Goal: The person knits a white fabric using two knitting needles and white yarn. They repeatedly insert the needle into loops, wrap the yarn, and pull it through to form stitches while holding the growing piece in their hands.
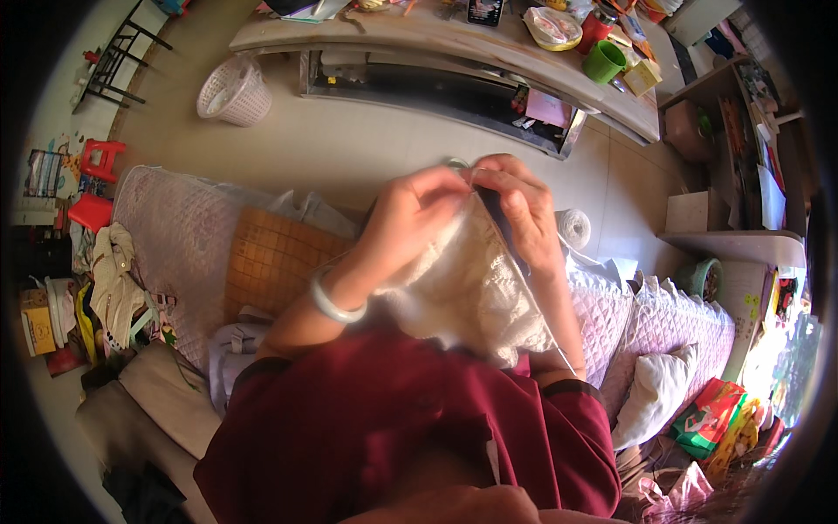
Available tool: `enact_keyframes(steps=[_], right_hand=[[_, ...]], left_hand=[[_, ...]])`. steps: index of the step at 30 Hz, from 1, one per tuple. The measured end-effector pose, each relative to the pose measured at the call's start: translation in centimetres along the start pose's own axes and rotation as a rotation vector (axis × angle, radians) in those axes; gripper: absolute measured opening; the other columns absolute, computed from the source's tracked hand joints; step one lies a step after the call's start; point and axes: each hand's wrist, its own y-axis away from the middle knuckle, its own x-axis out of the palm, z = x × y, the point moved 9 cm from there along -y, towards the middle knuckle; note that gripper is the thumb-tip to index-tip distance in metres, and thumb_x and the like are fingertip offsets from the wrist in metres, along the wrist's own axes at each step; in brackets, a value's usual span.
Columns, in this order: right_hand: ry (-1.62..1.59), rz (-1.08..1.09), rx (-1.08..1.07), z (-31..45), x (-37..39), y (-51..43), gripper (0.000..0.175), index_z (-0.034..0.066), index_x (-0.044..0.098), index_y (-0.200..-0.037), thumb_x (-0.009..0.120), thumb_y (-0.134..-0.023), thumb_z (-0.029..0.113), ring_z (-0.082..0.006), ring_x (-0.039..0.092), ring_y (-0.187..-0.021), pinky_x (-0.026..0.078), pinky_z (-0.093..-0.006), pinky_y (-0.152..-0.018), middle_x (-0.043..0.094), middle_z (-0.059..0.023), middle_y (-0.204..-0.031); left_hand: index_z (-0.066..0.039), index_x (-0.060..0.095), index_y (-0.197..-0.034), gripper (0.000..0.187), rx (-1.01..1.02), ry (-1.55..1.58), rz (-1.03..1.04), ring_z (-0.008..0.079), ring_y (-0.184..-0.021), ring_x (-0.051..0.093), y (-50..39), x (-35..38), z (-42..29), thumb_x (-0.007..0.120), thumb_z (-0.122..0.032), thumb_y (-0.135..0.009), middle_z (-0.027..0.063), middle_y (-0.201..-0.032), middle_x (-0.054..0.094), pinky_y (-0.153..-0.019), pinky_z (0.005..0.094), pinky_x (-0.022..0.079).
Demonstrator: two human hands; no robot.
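Note:
Cream knitted fabric (452, 281) hangs below my two raised hands, in front of my chest. My left hand (425, 203), with a pale bangle on its wrist, pinches the fabric's upper corner. Close against it, my right hand (520, 196) has its fingers closed at the same corner, on the work and a strand of yarn. A thin straight knitting needle (562, 354) runs down the fabric's right edge, its lower end out past my right forearm. The fingers hide its upper end. Beyond my right wrist sits a ball of white yarn (573, 228).
Ahead stands a long table (406, 33) holding a phone (485, 12), a green cup (603, 61) and clutter. A woven plastic basket (237, 92) is on the floor. Quilted seat covers (183, 242) flank me, with a brown tile mat (281, 262) left and a white pillow (655, 393) right.

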Motion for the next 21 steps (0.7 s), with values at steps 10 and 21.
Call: enact_keyframes(steps=[10, 21], right_hand=[[0.139, 0.026, 0.193, -0.4, 0.2, 3.4, 0.033, -0.0034, 0.066, -0.105, 0.066, -0.073, 0.005, -0.015, 0.047, -0.065, 0.04, -0.0305, -0.06, 0.051, -0.0062, -0.075], [0.051, 0.137, 0.083, 0.5, 1.2, 2.9, 0.032, -0.0036, 0.063, -0.105, 0.06, -0.074, 0.003, -0.0232, 0.055, -0.076, 0.045, -0.0337, -0.066, 0.055, -0.0109, -0.084]], left_hand=[[0.002, 0.064, -0.098, 0.008, -0.07, 0.139, -0.096, 0.0026, -0.077, 0.056, 0.1, -0.6, 0.7, 0.06, -0.001, -0.092, -0.0002, -0.084, 0.064, -0.069, 0.0172, 0.047], [0.001, 0.065, -0.099, 0.01, -0.217, 0.186, 0.167, 0.0007, -0.074, 0.053, -0.5, -0.5, 1.1, 0.058, -0.002, -0.092, -0.003, -0.083, 0.062, -0.067, 0.0179, 0.044]])
